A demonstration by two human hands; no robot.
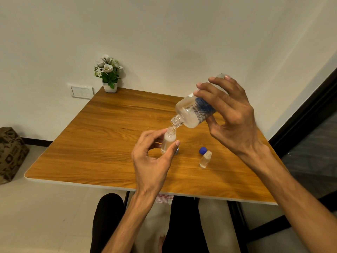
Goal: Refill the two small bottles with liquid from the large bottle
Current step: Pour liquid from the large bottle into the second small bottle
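My right hand (pixel 231 114) grips the large clear bottle (pixel 191 112), which has a blue and white label. It is tipped neck-down, its open mouth right over the mouth of a small clear bottle (pixel 168 141). My left hand (pixel 151 157) holds that small bottle upright above the wooden table (pixel 109 139), between thumb and fingers. A second small clear bottle (pixel 206 159) stands open on the table to the right. A blue cap (pixel 202 150) lies just behind it. Another bluish cap (pixel 176 152) peeks out beside my left thumb.
A small white pot of white flowers (pixel 109 74) stands at the table's far left corner against the wall. A wall switch plate (pixel 82 91) is left of it. A patterned bag (pixel 10 154) sits on the floor at left. My legs are under the near edge.
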